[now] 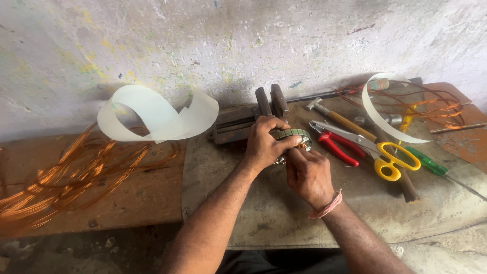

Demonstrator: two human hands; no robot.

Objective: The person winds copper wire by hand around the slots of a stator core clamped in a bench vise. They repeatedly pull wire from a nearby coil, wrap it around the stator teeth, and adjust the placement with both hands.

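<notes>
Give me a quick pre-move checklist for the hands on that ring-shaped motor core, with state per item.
1. Left hand has a grip on the ring-shaped core: ok, fingers wrap over its top edge.
2. Right hand engaged at the core: ok, fingertips meet its lower side; what they pinch, cannot tell.
3. Core supported: cannot tell, the hands hide whether it rests on the mat.
4. Vise out of the way: ok, behind the hands, nothing seen clamped.
5. Tools within reach: ok, yellow-handled scissors and red-handled pliers lie right of the hands.
6. Loose copper wire clear of the hands: ok, it lies far left.
</notes>
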